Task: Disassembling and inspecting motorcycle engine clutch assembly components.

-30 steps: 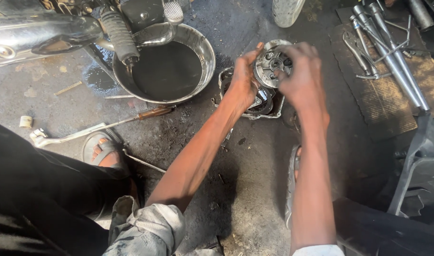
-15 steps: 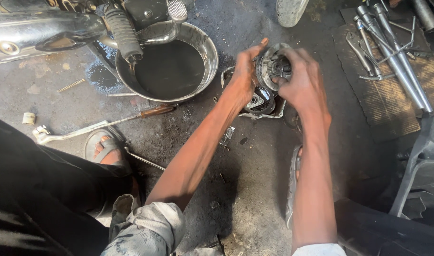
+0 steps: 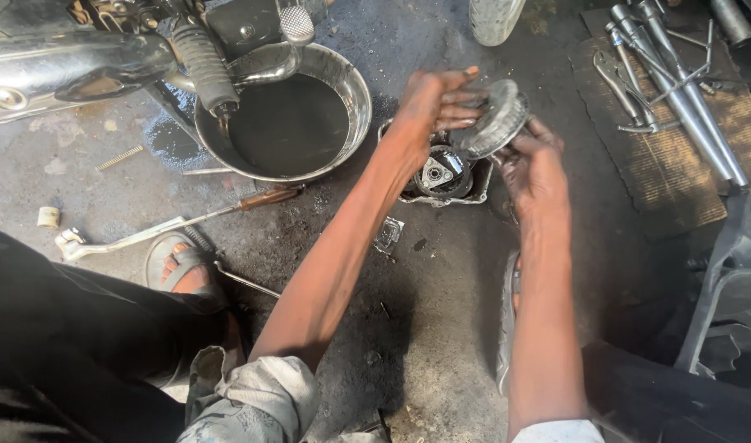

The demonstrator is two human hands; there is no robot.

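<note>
While both hands hold it above the oily floor [image 3: 441, 328], the round metal clutch drum [image 3: 494, 121] sits tilted between them, lifted just clear of the dark engine cover [image 3: 442, 174] that lies below with a small triangular plate at its centre. The left hand [image 3: 431, 107] lies against the drum's left face with fingers stretched out flat, and the right hand [image 3: 533, 164] cups it from below and from the right, fingers curled on the ribbed rim. By its look, the drum is stiff cast metal, probably fairly heavy for its size, and likely slick, since the hands and the floor are black with grease. The ribbed outer edge seems the surest place to grip, with a palm under it to carry the weight; the flat face would give little purchase. To the left stands a steel basin [image 3: 355, 82] of black oil, with a screwdriver [image 3: 252, 203] near it. Long tools [image 3: 679, 90] lie on a mat at far right.
</note>
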